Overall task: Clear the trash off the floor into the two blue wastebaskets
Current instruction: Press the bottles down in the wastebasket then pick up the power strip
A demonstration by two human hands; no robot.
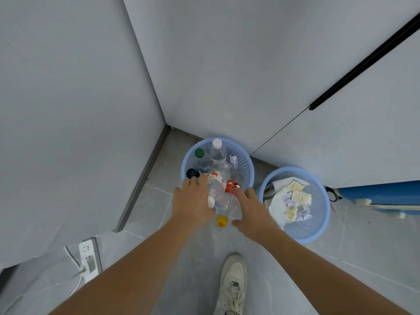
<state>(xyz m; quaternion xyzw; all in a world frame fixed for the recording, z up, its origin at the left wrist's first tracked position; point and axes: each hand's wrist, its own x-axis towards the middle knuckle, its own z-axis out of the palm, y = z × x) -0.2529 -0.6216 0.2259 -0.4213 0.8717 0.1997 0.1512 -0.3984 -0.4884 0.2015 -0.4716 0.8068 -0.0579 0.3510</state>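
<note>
Two blue mesh wastebaskets stand in the corner. The left wastebasket [243,163] is packed with plastic bottles, among them a green-capped [199,153] and a white-capped bottle [217,148]. The right wastebasket [298,233] holds crumpled paper and wrappers [291,201]. My left hand [193,202] and right hand [248,211] press from either side on a bunch of clear bottles [221,196] over the left basket's front rim. One has a red label [231,186], one a yellow cap [222,221]. The front rim is hidden by my hands.
A white power strip [87,258] with a plugged cable lies on the floor at lower left. My white shoe [234,283] stands on the grey tiles below the hands. A blue object [381,196] lies right of the baskets. Grey walls and a cabinet door close the corner.
</note>
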